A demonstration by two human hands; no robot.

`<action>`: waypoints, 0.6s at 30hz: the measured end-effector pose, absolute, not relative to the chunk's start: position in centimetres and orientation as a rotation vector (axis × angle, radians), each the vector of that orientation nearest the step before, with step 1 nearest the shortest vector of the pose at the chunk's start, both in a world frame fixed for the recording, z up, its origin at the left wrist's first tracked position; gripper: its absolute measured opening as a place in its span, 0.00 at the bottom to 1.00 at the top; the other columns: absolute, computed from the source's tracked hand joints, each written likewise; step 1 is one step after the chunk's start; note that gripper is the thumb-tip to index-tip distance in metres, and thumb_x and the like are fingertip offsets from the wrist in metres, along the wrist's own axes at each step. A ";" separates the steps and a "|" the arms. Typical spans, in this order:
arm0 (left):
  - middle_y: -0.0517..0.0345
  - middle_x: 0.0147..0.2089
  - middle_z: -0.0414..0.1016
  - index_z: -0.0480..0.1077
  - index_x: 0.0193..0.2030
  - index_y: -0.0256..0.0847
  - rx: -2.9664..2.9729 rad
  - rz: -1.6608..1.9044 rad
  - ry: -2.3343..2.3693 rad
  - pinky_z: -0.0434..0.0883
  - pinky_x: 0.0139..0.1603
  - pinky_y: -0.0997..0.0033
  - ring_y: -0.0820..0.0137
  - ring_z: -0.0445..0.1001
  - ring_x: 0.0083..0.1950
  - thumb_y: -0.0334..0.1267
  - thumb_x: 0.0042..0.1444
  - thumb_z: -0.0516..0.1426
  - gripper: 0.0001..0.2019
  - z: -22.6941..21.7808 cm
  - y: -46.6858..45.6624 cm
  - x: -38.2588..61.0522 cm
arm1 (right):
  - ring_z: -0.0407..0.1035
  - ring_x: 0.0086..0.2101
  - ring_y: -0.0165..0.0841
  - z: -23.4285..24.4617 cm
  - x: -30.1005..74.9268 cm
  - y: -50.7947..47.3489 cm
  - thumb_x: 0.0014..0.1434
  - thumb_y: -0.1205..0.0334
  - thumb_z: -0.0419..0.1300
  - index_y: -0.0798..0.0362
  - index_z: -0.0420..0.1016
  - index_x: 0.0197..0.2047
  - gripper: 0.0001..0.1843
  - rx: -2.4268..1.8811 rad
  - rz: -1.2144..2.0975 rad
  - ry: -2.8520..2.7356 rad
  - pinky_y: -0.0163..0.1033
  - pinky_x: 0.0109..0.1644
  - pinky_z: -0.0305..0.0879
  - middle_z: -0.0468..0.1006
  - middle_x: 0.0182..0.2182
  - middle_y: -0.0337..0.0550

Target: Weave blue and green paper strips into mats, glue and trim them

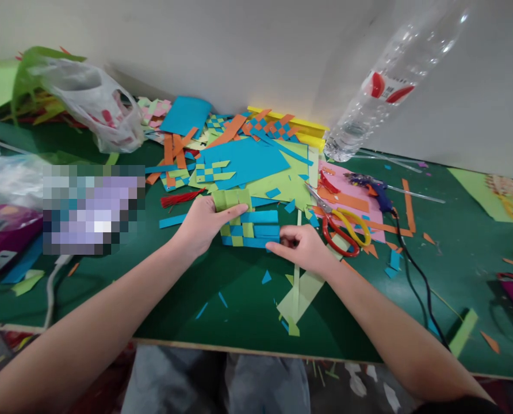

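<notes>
A half-woven piece of blue and green paper strips (237, 231) is held between my two hands above the green table. My left hand (205, 221) pinches its upper left part, thumb lying across the green strips. At the right edge, my right hand (302, 246) has thumb and fingers closed on the ends of the blue strips. Behind the weave lie a sheet of blue paper (248, 161) and a finished-looking woven fish shape (211, 171). Scissors with red and yellow handles (340, 230) rest just beyond my right hand.
A clear plastic bottle (381, 86) stands by the wall. The glue gun (371, 187) trails a black cord down the table's right side. A white plastic bag (92, 103) and a blurred-out device (96, 210) are at left. A red tassel (181, 199) and paper scraps lie around.
</notes>
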State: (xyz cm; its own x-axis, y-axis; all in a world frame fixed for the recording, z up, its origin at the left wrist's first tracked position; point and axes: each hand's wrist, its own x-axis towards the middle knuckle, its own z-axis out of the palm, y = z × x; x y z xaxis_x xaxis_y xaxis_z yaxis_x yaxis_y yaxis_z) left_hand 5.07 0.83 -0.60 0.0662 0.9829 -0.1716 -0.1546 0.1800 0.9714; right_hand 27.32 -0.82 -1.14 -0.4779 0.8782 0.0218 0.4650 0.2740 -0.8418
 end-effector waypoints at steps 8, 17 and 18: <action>0.51 0.44 0.81 0.78 0.40 0.39 1.003 1.119 1.196 0.77 0.49 0.56 0.57 0.79 0.47 0.47 0.39 0.70 0.21 -0.6 0.9 4.9 | 0.44 0.20 0.24 -1.3 27.3 -0.7 0.60 0.45 0.56 0.51 0.54 0.19 0.26 -1.242 1.070 -2.066 0.34 0.23 0.46 0.50 0.16 0.30; 0.52 0.44 0.81 0.78 0.42 0.40 1.066 1.127 1.209 0.77 0.49 0.56 0.57 0.78 0.47 0.46 0.42 0.69 0.21 -0.9 1.1 4.5 | 0.55 0.19 0.25 -1.5 27.3 -0.7 0.62 0.45 0.55 0.52 0.67 0.25 0.22 -1.275 0.968 -2.061 0.34 0.24 0.51 0.63 0.17 0.33; 0.52 0.43 0.81 0.78 0.43 0.40 1.074 1.127 1.222 0.77 0.48 0.57 0.57 0.78 0.47 0.47 0.42 0.69 0.21 -1.0 1.2 4.5 | 0.57 0.19 0.25 -1.5 27.3 -0.8 0.62 0.46 0.54 0.52 0.68 0.26 0.21 -1.298 0.866 -2.071 0.34 0.24 0.53 0.65 0.18 0.35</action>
State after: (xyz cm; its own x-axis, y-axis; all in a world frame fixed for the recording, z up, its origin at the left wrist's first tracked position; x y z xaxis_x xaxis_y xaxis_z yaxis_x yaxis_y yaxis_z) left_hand 4.46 1.19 -0.97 0.0143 0.9908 -0.1348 -0.0548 0.1354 0.9893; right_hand 27.33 -0.76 -1.53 -0.3885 0.9152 0.1070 0.5668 0.3289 -0.7553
